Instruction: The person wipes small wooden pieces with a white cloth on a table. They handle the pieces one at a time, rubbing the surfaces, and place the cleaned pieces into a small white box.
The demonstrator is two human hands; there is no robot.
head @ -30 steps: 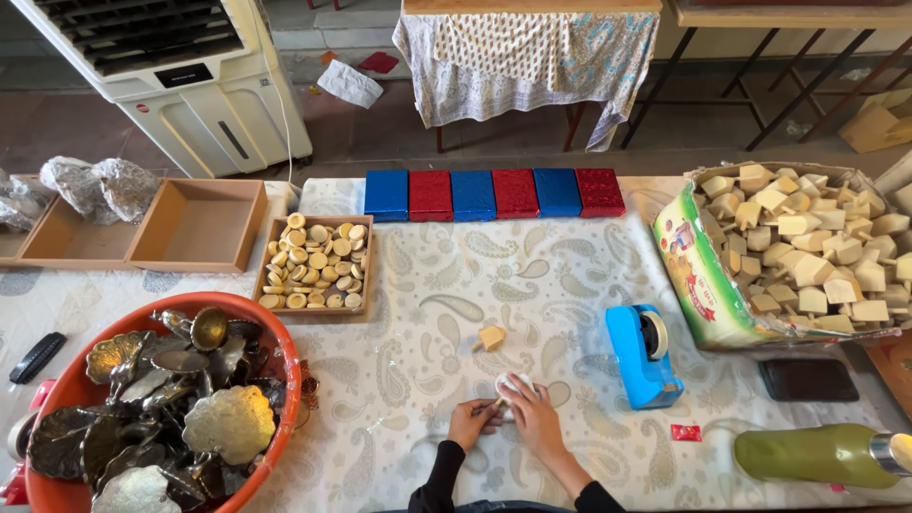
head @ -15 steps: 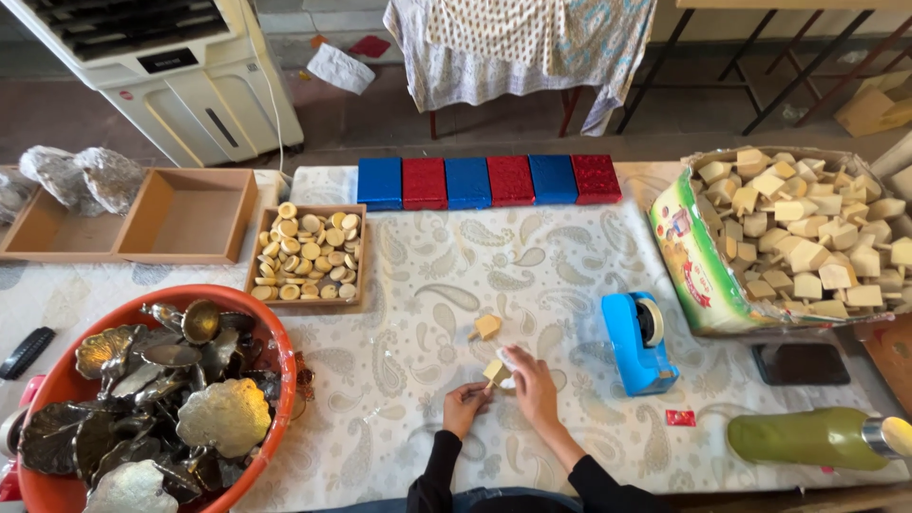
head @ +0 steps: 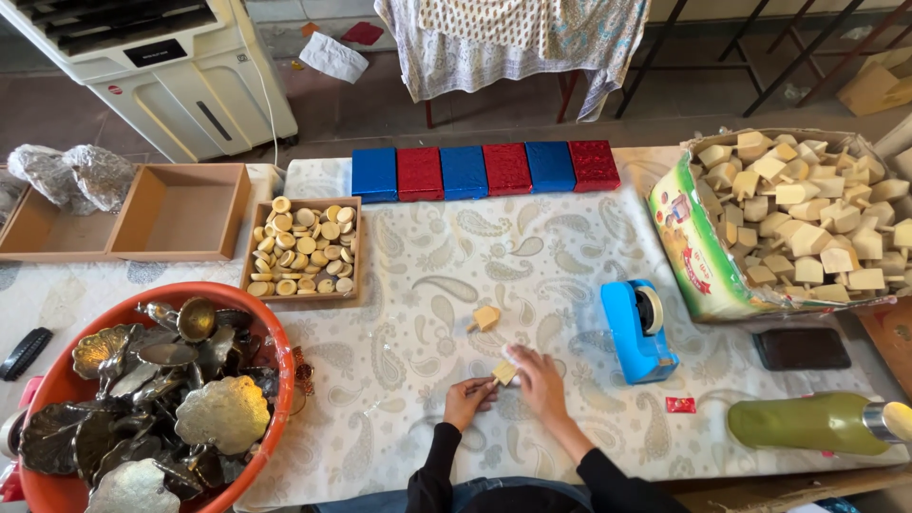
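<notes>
Both hands low-centre on the paisley tablecloth (head: pixel 570 237): left hand (head: pixel 467 399) and right hand (head: pixel 538 378) pinch one small tan block (head: pixel 504 372) between fingertips, a second tan block (head: pixel 486 317) lying loose just above, blue tape dispenser (head: pixel 638 329) near the right hand.
</notes>
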